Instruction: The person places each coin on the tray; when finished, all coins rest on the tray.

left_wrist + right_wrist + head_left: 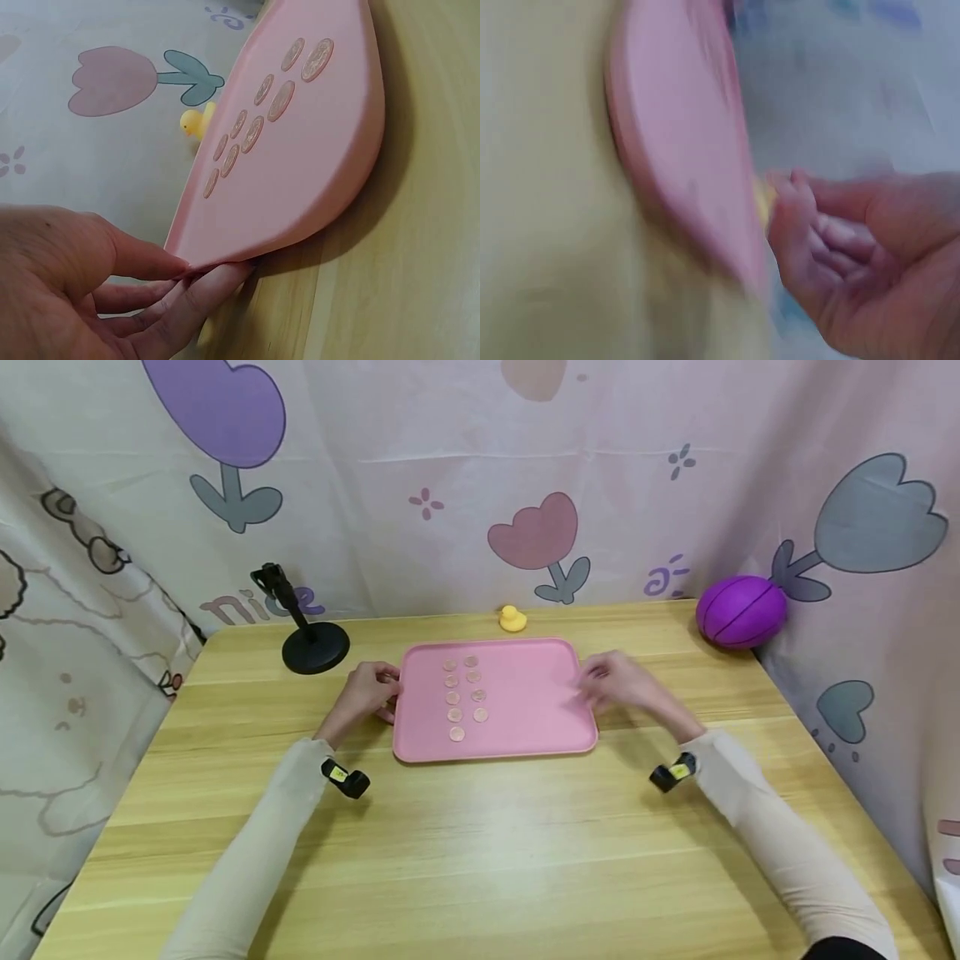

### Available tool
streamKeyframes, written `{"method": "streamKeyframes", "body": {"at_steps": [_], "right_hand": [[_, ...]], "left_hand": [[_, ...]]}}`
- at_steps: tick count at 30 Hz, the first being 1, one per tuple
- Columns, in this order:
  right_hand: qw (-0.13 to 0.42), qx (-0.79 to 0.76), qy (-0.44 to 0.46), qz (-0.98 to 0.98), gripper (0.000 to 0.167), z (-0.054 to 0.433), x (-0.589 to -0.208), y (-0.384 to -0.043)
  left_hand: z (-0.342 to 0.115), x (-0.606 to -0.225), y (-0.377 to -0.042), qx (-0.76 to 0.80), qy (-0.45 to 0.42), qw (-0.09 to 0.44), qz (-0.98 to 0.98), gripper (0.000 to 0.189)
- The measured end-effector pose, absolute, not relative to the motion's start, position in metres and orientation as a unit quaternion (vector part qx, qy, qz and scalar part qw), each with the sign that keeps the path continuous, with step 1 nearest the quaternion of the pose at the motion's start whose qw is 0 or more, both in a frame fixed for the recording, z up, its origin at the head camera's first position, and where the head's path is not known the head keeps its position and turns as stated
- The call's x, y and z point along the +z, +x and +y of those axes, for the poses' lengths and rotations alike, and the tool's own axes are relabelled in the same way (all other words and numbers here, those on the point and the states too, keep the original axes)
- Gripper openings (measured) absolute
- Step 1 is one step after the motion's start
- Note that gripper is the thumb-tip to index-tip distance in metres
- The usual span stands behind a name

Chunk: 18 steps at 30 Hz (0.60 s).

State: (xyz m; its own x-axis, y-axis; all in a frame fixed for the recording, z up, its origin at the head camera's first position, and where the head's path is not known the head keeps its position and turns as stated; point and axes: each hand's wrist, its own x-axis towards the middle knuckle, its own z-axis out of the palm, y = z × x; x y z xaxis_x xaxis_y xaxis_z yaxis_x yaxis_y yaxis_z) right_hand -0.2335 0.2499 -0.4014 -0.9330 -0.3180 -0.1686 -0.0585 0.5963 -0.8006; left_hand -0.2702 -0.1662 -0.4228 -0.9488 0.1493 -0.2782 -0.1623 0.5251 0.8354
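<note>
A pink tray [528, 706] lies on the table with several round coins in two columns on its left half, such as one coin [452, 697]. My left hand [367, 692] pinches the tray's left edge, thumb on top and fingers under the rim, as the left wrist view shows. In that view the tray's rim [360, 161] is in sharp focus. At the right edge of the tray, my right hand [618, 681] is blurred. Its thumb and curled index finger [791, 217] come close together at the tips; whether a coin sits between them cannot be made out.
Behind the tray sits a small yellow rubber duck [513, 619]. A black stand with a round base [316, 647] is at the back left, a purple ball [741, 612] at the back right. A patterned curtain [450, 527] hangs along the wooden table's [480, 852] far edge.
</note>
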Motion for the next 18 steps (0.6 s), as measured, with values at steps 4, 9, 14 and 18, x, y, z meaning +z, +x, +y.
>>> {"method": "streamKeyframes", "body": {"at_steps": [4, 9, 14, 18], "right_hand": [[0.242, -0.475, -0.137, 0.835, 0.014, 0.182, -0.410, -0.218], [0.228, -0.447, -0.131, 0.855, 0.013, 0.141, -0.423, -0.214], [0.174, -0.394, -0.148, 0.890, 0.015, 0.129, -0.428, -0.213], [0.157, -0.373, -0.154, 0.901, 0.018, 0.124, -0.429, -0.214]], "left_hand": [[-0.166, -0.421, -0.270, 0.484, -0.007, 0.166, 0.859, 0.040], [-0.159, -0.424, -0.271, 0.487, -0.011, 0.171, 0.856, 0.040], [-0.161, -0.425, -0.271, 0.493, -0.009, 0.171, 0.853, 0.040], [-0.163, -0.424, -0.272, 0.487, -0.007, 0.169, 0.857, 0.040]]}}
